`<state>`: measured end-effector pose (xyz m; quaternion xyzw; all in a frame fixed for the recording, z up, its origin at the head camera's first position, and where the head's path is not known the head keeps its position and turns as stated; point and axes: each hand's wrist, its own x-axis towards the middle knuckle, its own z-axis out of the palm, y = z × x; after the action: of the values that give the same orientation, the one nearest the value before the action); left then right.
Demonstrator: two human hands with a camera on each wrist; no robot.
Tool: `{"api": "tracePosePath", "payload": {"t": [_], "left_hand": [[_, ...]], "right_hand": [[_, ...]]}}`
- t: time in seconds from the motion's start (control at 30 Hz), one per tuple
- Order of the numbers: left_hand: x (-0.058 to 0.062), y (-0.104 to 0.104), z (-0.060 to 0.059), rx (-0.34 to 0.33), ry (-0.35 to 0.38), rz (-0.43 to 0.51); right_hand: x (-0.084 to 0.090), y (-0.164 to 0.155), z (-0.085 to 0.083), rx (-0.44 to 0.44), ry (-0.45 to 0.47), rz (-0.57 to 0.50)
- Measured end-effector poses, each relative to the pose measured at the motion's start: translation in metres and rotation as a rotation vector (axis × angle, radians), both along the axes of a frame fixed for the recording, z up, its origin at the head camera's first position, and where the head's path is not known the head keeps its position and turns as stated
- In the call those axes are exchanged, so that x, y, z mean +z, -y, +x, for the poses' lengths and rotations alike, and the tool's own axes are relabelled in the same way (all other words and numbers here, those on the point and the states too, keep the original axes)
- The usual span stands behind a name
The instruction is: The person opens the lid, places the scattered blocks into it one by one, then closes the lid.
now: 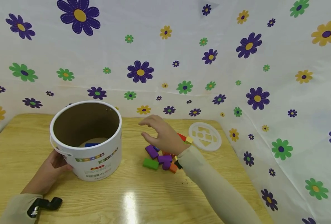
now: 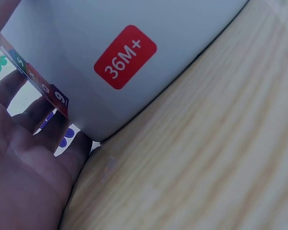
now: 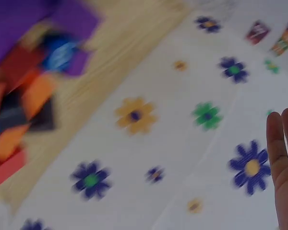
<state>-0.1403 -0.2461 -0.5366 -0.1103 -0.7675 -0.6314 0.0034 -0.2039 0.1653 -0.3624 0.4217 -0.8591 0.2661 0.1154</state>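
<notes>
A white bucket [image 1: 103, 161] with printed sums stands upright on the left of the table. My left hand [image 1: 50, 171] holds its lower left side, thumb in front and fingers round the back. The same hand [image 2: 29, 158] shows against the bucket wall [image 2: 77, 52] in the left wrist view. At the bottom of the bucket lies a blue block [image 1: 92, 145]. My right hand [image 1: 165, 133] hangs above the pile of coloured blocks [image 1: 165, 159], fingers apart and slightly bent, with nothing in it. A green block [image 1: 150, 163] lies at the pile's front left.
A white disc with cut-out shapes [image 1: 218, 138] lies at the table's back right, behind the pile. Flower-printed cloth [image 1: 154, 46] closes off the back and right of the wooden table [image 1: 143, 199]. The bucket's white handle [image 1: 59, 151] hangs down its near left side.
</notes>
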Motion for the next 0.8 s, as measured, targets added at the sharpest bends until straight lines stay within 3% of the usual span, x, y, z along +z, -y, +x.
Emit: {"api": "tracePosePath", "payload": {"t": [0.27,0.4,0.57,0.8], "left_hand": [[0.000,-0.001,0.001,-0.010,-0.005,0.034],[0.002,-0.001,0.002,-0.016,0.002,0.038],[0.002,0.000,0.004,-0.010,0.007,0.045],[0.003,-0.003,0.005,-0.005,0.000,0.073]], "right_hand": [[-0.043,-0.117,-0.012,-0.262,0.204,0.252],[-0.064,-0.163,-0.013,-0.323,0.273,0.307],[-0.081,-0.190,-0.010,-0.311,0.259,0.353],[-0.093,-0.197,-0.006,-0.307,0.276,0.361]]}}
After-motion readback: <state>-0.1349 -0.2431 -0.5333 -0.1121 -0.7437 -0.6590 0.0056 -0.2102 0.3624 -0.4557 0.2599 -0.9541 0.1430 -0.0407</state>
